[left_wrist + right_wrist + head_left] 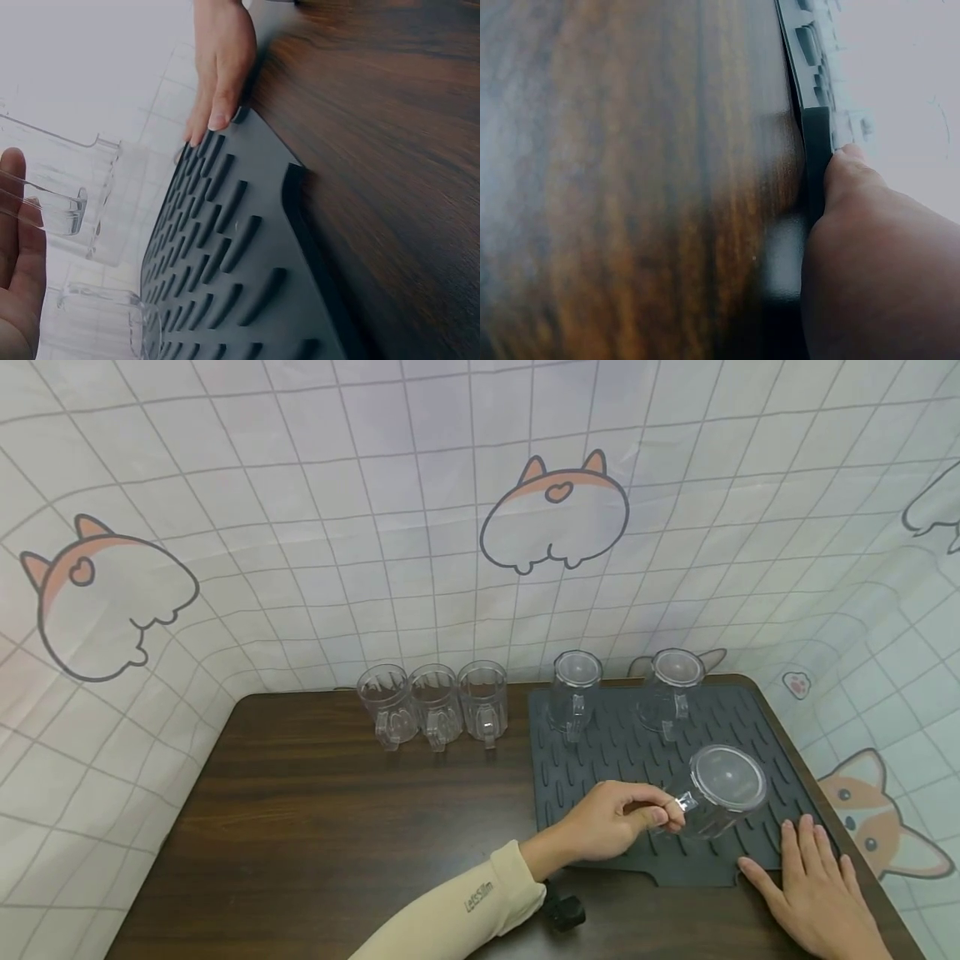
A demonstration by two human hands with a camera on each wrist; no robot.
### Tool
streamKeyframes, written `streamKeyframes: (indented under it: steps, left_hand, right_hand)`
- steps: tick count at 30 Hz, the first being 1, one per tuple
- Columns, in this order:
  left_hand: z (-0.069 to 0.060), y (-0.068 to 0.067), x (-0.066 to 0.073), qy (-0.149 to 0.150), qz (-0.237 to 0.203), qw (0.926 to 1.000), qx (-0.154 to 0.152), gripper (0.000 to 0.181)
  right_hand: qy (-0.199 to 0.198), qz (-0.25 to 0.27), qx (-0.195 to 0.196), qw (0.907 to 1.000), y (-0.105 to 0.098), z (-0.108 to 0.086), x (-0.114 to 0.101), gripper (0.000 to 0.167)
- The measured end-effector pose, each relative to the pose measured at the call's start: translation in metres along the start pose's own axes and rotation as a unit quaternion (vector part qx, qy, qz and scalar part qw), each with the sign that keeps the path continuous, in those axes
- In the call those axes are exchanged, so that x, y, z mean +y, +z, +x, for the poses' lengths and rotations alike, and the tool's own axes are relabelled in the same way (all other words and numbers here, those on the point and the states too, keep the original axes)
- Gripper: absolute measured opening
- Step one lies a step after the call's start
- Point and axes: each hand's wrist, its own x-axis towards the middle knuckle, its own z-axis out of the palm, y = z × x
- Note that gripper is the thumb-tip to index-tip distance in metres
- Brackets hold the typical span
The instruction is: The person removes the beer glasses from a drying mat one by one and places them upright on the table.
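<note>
My left hand [611, 818] pinches the handle of a clear glass mug [727, 781] between thumb and fingers. The mug is upside down, its base facing up, above the front right of a dark ridged drying mat [697, 870]. In the left wrist view, the mug [105, 180] appears raised off the mat [259, 187]. Flat and with fingers extended, my right hand [821, 885] rests at the mat's near right corner. Part of the right hand [877, 247] shows beside the mat edge in the right wrist view.
Two glass mugs stand upside down at the mat's back, one on the left [577, 693] and one on the right [675, 689]. Left of the mat, three upright mugs [435, 702] line the back of the brown wooden table [322, 827]. A patterned cloth [375, 527] hangs behind.
</note>
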Motion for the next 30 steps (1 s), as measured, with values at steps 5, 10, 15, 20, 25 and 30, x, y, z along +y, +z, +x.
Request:
streamKeyframes:
  steps: [5,10,15,20,25,30]
  left_hand:
    - [-0.008,-0.003,-0.003,0.004,-0.004,1.0000,0.005,0.023]
    - [-0.017,-0.007,-0.005,-0.005,-0.037,0.9992,0.012,0.023]
    - [-0.024,-0.015,-0.004,0.007,-0.071,0.9971,0.025,0.022]
    - [-0.027,-0.022,0.001,0.017,-0.080,0.9963,0.025,0.021]
    - [-0.033,-0.026,0.002,0.016,-0.082,0.9962,0.025,0.021]
    - [-0.041,-0.031,0.001,0.003,-0.091,0.9956,0.023,0.021]
  right_hand:
    - [-0.003,0.001,-0.003,1.0000,0.002,0.000,0.004,0.100]
    - [-0.004,0.005,-0.003,1.0000,0.004,0.000,0.008,0.101]
    - [-0.007,0.010,-0.008,0.9999,0.006,0.003,0.008,0.100]
    - [0.000,0.006,-0.004,1.0000,0.003,0.002,0.010,0.101]
    - [0.002,0.005,-0.010,0.9999,0.000,0.001,0.008,0.101]
    - [-0.007,0.012,-0.023,0.9996,-0.001,0.001,0.005,0.100]
